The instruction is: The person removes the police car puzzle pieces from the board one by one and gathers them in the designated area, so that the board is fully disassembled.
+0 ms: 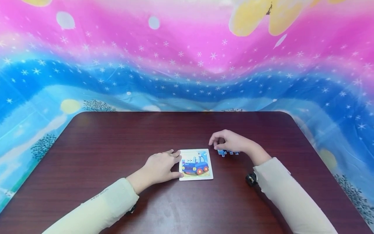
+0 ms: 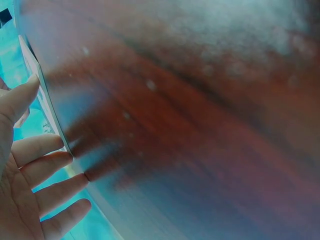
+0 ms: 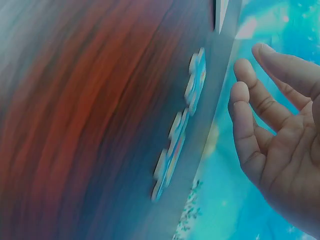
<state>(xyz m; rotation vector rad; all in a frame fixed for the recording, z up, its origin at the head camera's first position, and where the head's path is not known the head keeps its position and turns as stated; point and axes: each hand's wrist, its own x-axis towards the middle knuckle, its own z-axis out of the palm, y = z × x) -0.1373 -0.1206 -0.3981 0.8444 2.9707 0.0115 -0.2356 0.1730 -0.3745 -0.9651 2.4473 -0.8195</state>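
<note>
A square puzzle board (image 1: 196, 164) with a white frame and a blue cartoon car lies flat on the table; a pale bare patch shows in the upper left of its picture. My left hand (image 1: 162, 166) rests at the board's left edge, thumb near the lower corner, fingers spread along the side. Loose blue puzzle pieces (image 1: 224, 152) lie to the right of the board, partly hidden beneath my right hand (image 1: 230, 141). That hand hovers over them with loosely bent fingers and holds nothing. In the right wrist view the pieces (image 3: 177, 140) lie flat on the tabletop, apart from the fingers.
The dark red-brown wooden table (image 1: 131, 130) has rounded far corners. Behind it hangs a pink and blue cloth (image 1: 187, 65) with snowflakes. A black wrist device (image 1: 251, 179) shows at the right sleeve.
</note>
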